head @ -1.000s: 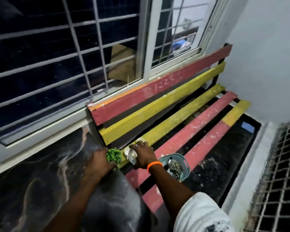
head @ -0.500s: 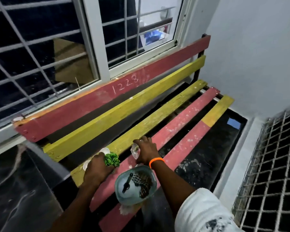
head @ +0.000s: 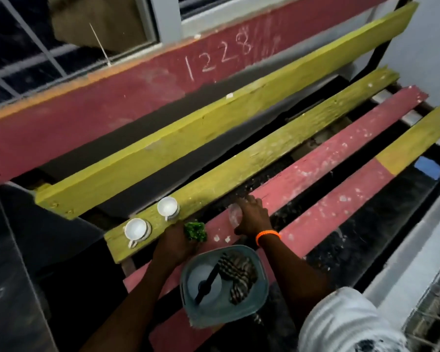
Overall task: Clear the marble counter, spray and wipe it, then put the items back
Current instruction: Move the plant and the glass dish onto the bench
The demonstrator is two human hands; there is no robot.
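Observation:
My left hand grips a small green leafy thing at the edge of the red bench slat. My right hand, with an orange band on the wrist, is closed on a small clear glass resting on the same red slat. Two small white cups stand on the yellow slat just left of my hands. A grey-blue tub sits on the bench in front of me, holding a striped cloth and a dark utensil. The dark marble counter lies at the far left.
The red and yellow slatted bench runs up to the right, with open gaps between slats and a dark floor below. A barred window is behind the backrest. A white wall is at the right, with a mesh grille at the lower right.
The view has swung from the counter to the bench. Both hands moved right onto the red slat with the green thing and the glass. Two white cups now stand on the yellow slat.

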